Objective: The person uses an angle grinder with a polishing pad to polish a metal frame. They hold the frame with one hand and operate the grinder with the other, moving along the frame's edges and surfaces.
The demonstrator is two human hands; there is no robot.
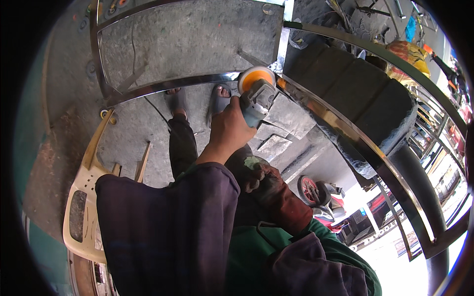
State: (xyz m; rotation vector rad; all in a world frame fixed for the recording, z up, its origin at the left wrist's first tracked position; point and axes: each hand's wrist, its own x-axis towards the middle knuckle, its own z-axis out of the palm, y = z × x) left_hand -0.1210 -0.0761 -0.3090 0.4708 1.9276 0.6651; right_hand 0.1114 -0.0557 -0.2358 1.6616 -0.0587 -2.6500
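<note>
Nearest, the person's right hand (260, 178) is curling low by the lap; whether it is grasping anything cannot be told. Farther out, the left hand (231, 129) is clasping the angle grinder (260, 98), its orange disc (256, 79) resting at a corner of the shiny metal frame (185, 81). The bars are already meeting there, so finishing seems to be under way; what is remaining (the disc is hiding part of the joint) is unclear. Rightward, a dark bulky object (340, 86) is crowding the swing; beyond the near bar, grey floor (192, 42) is offering room.
</note>
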